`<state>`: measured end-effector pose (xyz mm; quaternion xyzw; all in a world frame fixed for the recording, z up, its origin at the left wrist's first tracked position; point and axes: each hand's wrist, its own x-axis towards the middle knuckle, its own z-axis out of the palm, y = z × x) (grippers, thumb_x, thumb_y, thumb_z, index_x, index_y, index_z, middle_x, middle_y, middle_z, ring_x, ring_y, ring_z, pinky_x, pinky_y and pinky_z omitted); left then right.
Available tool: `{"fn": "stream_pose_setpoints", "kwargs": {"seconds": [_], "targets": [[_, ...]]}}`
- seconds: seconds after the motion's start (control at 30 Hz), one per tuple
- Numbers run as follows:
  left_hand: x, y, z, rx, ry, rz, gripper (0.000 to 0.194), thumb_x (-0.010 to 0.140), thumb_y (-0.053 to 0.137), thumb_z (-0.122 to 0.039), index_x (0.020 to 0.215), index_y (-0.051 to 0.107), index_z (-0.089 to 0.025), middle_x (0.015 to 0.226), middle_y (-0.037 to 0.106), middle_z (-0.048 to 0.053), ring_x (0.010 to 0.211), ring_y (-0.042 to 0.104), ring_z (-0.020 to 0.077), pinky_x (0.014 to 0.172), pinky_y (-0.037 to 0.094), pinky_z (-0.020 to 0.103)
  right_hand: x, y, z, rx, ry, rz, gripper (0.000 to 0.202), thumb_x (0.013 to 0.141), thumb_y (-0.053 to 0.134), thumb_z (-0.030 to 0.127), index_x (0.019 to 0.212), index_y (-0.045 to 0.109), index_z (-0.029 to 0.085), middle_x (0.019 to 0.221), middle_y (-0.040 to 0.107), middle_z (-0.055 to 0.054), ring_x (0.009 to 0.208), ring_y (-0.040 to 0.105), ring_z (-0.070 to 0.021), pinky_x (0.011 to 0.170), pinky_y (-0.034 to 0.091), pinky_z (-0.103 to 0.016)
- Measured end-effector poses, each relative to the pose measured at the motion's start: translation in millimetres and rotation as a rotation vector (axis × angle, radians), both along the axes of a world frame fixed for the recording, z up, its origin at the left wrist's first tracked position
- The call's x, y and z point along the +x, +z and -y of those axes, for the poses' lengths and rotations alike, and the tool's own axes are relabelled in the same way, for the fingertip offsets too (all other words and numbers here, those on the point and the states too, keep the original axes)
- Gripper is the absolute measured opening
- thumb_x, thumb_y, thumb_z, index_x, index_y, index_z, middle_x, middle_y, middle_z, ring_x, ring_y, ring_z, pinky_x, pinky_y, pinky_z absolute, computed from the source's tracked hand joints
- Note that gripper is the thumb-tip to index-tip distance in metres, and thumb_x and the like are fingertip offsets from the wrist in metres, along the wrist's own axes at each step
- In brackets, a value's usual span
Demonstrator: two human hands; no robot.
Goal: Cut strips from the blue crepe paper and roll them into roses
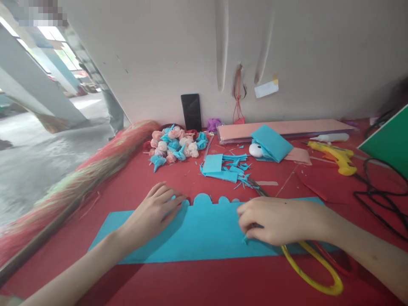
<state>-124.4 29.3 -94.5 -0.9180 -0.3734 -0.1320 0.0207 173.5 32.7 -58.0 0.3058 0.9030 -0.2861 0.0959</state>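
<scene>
A long blue sheet (204,238), of paper or felt, lies flat across the table. Along its far edge are rounded blue pieces (202,199), like petals. My left hand (159,208) rests over the sheet's left part, fingers stretched toward one of these pieces. Over the right part, my right hand (270,219) is closed, its fingertips pinched at a small blue bit (245,240) that is mostly hidden. A pair of scissors with yellow and red handles (314,276) lies beneath my right hand and wrist, blades pointing away.
Rolled pink, white and blue flowers (178,142) are heaped at the back beside a phone (191,112). Blue scraps (223,168), a folded blue packet (272,143), a yellow glue gun (338,157) and its black cable (371,199) lie farther right. A fringed roll (95,178) borders the left.
</scene>
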Motion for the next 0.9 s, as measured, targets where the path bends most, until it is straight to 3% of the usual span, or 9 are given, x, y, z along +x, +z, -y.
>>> {"fn": "stream_pose_setpoints", "kwargs": {"seconds": [0.27, 0.53, 0.77, 0.9], "targets": [[-4.2, -8.8, 4.8, 0.070, 0.047, 0.003, 0.022, 0.095, 0.044, -0.019, 0.101, 0.064, -0.024, 0.101, 0.070, 0.005, 0.095, 0.062, 0.0212, 0.105, 0.030, 0.051, -4.0, 5.2, 1.0, -0.034, -0.036, 0.019, 0.021, 0.083, 0.049, 0.017, 0.066, 0.061, 0.017, 0.076, 0.059, -0.003, 0.070, 0.054, -0.0150, 0.059, 0.036, -0.026], [-5.5, -14.7, 6.6, 0.032, 0.016, 0.055, 0.021, 0.093, 0.044, -0.014, 0.095, 0.063, -0.023, 0.099, 0.072, 0.004, 0.099, 0.063, 0.0189, 0.108, 0.030, 0.048, -5.9, 0.9, 0.7, -0.031, -0.040, 0.026, 0.023, 0.084, 0.050, 0.017, 0.064, 0.059, 0.017, 0.075, 0.058, -0.003, 0.070, 0.055, -0.0156, 0.059, 0.036, -0.027], [2.5, -19.6, 5.4, -0.027, 0.057, 0.105, 0.021, 0.092, 0.043, -0.013, 0.106, 0.058, -0.018, 0.098, 0.069, 0.007, 0.097, 0.062, 0.0194, 0.108, 0.033, 0.048, -7.3, -0.9, -1.0, -0.024, -0.038, 0.027, 0.023, 0.085, 0.048, 0.017, 0.065, 0.060, 0.017, 0.075, 0.058, -0.003, 0.071, 0.055, -0.0162, 0.060, 0.036, -0.027], [5.8, -18.4, 1.5, -0.063, 0.069, 0.138, 0.015, 0.092, 0.045, -0.017, 0.098, 0.059, -0.018, 0.092, 0.069, 0.006, 0.090, 0.062, 0.0185, 0.105, 0.038, 0.047, -6.7, -2.3, -1.5, -0.017, -0.038, 0.024, 0.023, 0.085, 0.049, 0.016, 0.066, 0.061, 0.017, 0.073, 0.058, -0.003, 0.070, 0.055, -0.0161, 0.060, 0.037, -0.027]]}}
